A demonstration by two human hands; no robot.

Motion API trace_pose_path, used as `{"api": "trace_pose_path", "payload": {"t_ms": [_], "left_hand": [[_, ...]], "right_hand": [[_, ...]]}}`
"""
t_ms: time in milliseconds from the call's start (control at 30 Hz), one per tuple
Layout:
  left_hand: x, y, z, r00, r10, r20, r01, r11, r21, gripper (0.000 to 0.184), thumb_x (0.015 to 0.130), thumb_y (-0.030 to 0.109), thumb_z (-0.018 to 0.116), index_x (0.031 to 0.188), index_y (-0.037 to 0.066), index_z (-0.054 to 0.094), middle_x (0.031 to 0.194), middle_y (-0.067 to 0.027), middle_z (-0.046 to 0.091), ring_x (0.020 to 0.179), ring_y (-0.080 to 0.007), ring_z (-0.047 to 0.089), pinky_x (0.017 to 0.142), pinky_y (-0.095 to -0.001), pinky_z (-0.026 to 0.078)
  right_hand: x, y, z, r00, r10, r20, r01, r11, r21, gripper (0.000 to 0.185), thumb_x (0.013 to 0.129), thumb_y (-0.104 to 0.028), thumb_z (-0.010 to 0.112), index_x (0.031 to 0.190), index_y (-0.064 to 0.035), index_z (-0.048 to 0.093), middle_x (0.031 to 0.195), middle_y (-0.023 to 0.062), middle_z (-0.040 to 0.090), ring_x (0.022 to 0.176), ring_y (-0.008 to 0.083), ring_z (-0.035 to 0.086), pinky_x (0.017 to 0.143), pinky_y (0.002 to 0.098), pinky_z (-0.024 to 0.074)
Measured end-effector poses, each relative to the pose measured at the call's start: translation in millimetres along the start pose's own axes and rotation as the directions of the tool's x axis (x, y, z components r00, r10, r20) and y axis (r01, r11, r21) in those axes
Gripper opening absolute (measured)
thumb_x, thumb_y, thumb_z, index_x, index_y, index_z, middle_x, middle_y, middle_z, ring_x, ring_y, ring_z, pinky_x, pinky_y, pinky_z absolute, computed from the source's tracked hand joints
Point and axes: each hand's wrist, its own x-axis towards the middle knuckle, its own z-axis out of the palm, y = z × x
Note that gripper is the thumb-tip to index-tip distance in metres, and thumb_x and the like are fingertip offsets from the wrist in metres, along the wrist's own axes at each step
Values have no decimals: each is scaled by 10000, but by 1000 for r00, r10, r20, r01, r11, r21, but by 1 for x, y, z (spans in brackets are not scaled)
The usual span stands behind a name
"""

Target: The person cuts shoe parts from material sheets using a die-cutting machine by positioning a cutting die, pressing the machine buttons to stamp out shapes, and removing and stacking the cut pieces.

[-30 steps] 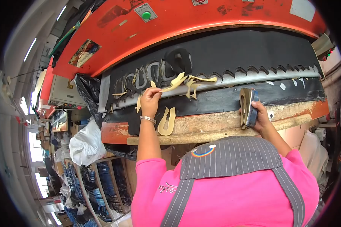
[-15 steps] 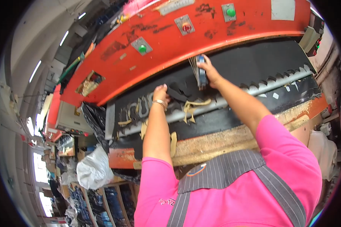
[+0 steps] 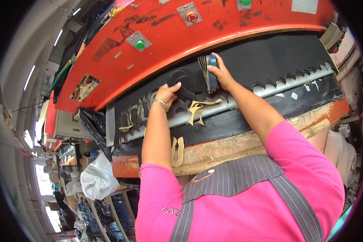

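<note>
My right hand (image 3: 222,73) is closed round a blue-edged block (image 3: 212,71) held upright above the black work surface (image 3: 270,56). Thin sheet-like layers fan out from its left side; I cannot tell its exact kind. To the left, my left hand (image 3: 166,95) pinches the edge of a black curved piece of sheet material (image 3: 182,82), with the thumb on top. Below the hands, tan cut-out scraps (image 3: 195,111) lie across a long grey bar (image 3: 230,105). A tan U-shaped piece (image 3: 178,151) rests nearer me, on the worn front edge.
A red machine panel (image 3: 157,44) with green buttons (image 3: 139,44) and a red button (image 3: 192,17) rises behind the surface. Dark jagged scraps (image 3: 288,78) line the bar on the right. A white plastic bag (image 3: 99,177) hangs at the left, beside a black bag (image 3: 93,125).
The black piece has been turned and spread out flatter under my left hand. The blue-edged block stays in my right hand. The view has shifted slightly, showing more of the tan U-shaped piece.
</note>
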Motion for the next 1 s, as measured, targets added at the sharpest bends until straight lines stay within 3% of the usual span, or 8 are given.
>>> {"api": "trace_pose_path", "payload": {"t_ms": [133,300,433,500,567,667,833,1000], "left_hand": [[-83,4,7,908,393,-142,-212,725,655,362,813,292,765,1006,-11,726,839,-51,724,715,-134,630,677,-294,487],[-181,-29,-21,731,489,-476,-304,858,415,246,839,136,774,1034,-2,717,875,-51,726,712,-97,602,640,-250,480],[-236,-43,-52,503,794,-342,-486,587,647,246,847,-50,662,1082,9,701,1060,-81,716,925,-176,667,836,-294,532],[-248,-62,-64,538,843,6,-436,272,858,430,751,-169,569,1098,43,711,1117,-109,703,1104,-276,642,993,-339,473],[-257,-88,-66,821,569,-40,-168,308,937,665,690,-152,474,1298,86,601,1370,-152,546,1372,-335,402,1137,-393,317],[-275,-98,-49,841,532,-95,-100,325,940,648,798,-69,503,1432,58,450,1412,-154,509,1368,-316,417,1141,-381,317],[-256,-92,4,933,281,-225,-316,939,-139,581,1017,432,474,1360,-37,472,1161,-153,629,969,-197,638,814,-323,545],[-191,-121,37,939,20,343,120,916,-383,883,909,766,262,1307,14,499,1145,-128,635,953,-205,649,792,-350,554]], "right_hand": [[0,0,0,1000,-13,1,13,1000,-2,747,835,-289,701,1455,-94,333,1242,119,515,1132,214,491,1013,342,391],[3,1,1,1000,31,5,-31,998,53,723,849,-266,692,1450,-88,333,1226,108,520,1109,191,498,986,330,414],[1,2,2,1000,-2,-4,1,999,-47,739,832,-306,706,1442,-100,343,1238,118,505,1124,212,492,998,334,403],[1,3,2,1000,25,8,-25,1000,7,742,825,-333,704,1438,-111,351,1242,117,493,1121,214,491,989,340,412],[1,1,2,999,27,32,-28,999,30,756,823,-341,704,1446,-112,342,1240,114,492,1116,214,493,984,342,418],[4,3,3,998,7,60,-5,1000,-31,806,826,-354,702,1478,-109,297,1295,132,466,1159,230,482,1015,352,399],[-36,-44,22,911,-211,355,372,794,-481,1010,672,-339,821,1483,-84,278,1418,185,415,1277,303,451,1075,399,360],[-114,-118,42,200,-73,977,842,523,-133,913,587,-222,799,1417,-139,430,1444,147,453,1358,290,408,1059,463,361]]}}
